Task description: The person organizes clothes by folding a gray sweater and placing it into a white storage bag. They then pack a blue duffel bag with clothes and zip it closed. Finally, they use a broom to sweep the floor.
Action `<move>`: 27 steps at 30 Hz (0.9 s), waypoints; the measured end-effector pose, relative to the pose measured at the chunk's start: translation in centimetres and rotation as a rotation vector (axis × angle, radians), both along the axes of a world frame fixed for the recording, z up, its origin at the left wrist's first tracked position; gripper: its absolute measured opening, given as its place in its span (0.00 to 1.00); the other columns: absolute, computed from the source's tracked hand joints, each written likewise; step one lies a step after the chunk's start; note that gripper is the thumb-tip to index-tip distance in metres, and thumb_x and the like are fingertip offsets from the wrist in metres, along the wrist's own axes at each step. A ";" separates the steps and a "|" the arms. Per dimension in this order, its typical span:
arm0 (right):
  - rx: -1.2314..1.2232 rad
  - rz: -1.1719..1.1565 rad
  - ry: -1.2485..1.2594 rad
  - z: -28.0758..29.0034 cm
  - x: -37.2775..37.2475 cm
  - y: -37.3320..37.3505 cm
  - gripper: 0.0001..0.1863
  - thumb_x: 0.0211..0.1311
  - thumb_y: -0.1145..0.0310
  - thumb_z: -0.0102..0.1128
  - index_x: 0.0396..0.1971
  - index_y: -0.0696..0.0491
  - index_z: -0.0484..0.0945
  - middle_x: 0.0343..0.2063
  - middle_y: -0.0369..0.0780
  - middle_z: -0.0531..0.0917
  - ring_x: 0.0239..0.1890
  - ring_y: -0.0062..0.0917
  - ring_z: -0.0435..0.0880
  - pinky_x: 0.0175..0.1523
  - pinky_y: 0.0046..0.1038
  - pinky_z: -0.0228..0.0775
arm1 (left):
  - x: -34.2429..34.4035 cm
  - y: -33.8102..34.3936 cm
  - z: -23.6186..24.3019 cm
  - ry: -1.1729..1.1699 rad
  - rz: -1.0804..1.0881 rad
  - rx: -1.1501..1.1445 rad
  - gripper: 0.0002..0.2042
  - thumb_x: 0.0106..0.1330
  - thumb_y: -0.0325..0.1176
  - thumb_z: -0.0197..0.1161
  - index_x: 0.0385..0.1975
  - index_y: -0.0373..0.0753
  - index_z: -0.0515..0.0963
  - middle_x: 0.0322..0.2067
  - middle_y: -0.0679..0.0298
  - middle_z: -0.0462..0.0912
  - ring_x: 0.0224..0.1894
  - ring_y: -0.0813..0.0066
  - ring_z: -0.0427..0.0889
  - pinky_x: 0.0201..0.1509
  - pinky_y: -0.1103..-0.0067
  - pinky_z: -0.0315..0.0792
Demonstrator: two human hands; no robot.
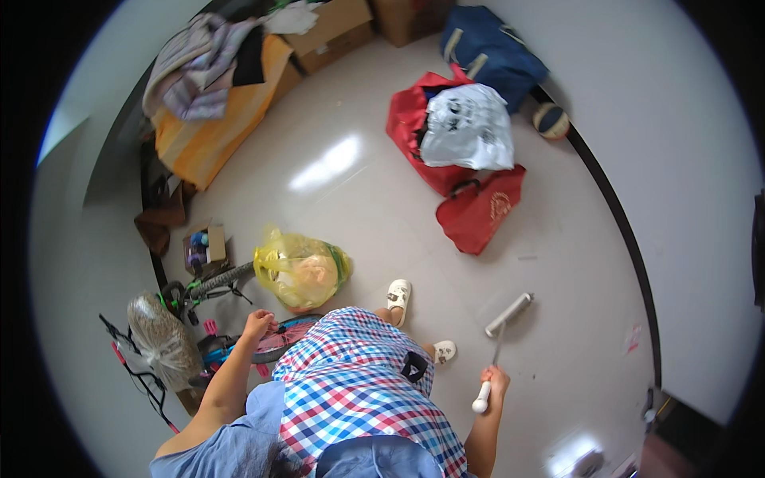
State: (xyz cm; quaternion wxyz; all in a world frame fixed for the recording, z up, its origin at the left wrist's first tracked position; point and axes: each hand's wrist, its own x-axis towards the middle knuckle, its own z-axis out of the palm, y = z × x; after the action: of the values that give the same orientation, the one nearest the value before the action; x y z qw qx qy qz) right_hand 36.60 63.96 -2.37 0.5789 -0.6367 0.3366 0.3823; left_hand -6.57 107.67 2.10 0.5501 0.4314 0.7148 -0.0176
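Note:
My right hand (497,382) grips the white handle of a long-stemmed lint roller (510,314). The roller's pale cylinder is at the floor to the right of my feet, set at a slant; whether it touches the tiles I cannot tell. On the other side, my left hand (259,324) is held out beside my apron (351,382), fingers curled together. Anything inside those fingers is too small to make out. Nearest to that hand are a bicycle wheel (280,341) and a yellow plastic bag (301,271) with things inside.
Red bags (480,211), a silver-white plastic bag (468,127), a blue bag (494,52) and a ball (551,120) lie toward the right wall. Far left are an orange-striped cloth (203,135) and cardboard boxes (331,33). A stuffed clear sack (163,338) stands by the bicycle.

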 end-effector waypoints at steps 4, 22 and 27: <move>-0.107 0.088 -0.122 11.0 -1.2 3.0 0.06 0.53 0.80 0.48 0.29 0.58 0.61 0.11 0.37 0.65 0.10 0.17 0.61 0.12 0.21 0.53 | -4.8 -1.3 -1.6 -0.013 0.212 -0.096 0.08 0.60 0.33 0.54 0.34 0.36 0.72 0.24 0.62 0.78 0.22 0.75 0.79 0.23 0.81 0.72; 0.035 0.766 -0.559 30.3 6.6 48.2 0.32 0.57 0.78 0.48 0.62 0.51 0.50 0.15 0.35 0.68 0.10 0.12 0.59 0.12 0.16 0.52 | 5.4 20.6 -3.0 -0.304 0.335 -0.124 0.12 0.62 0.35 0.53 0.41 0.35 0.70 0.31 0.59 0.79 0.30 0.75 0.80 0.30 0.83 0.72; 0.280 0.903 -0.192 22.8 9.4 65.0 0.33 0.58 0.79 0.47 0.63 0.49 0.50 0.15 0.36 0.68 0.11 0.12 0.60 0.13 0.15 0.51 | 2.5 23.4 -0.8 -0.316 0.505 -0.069 0.13 0.62 0.37 0.54 0.41 0.36 0.70 0.31 0.60 0.79 0.29 0.76 0.80 0.31 0.83 0.72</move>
State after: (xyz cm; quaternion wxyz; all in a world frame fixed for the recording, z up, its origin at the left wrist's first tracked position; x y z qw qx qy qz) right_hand 45.99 128.99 20.41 0.4636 -0.6676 -0.0835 0.5766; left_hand -4.08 131.06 1.34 0.6557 0.2183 0.7042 0.1627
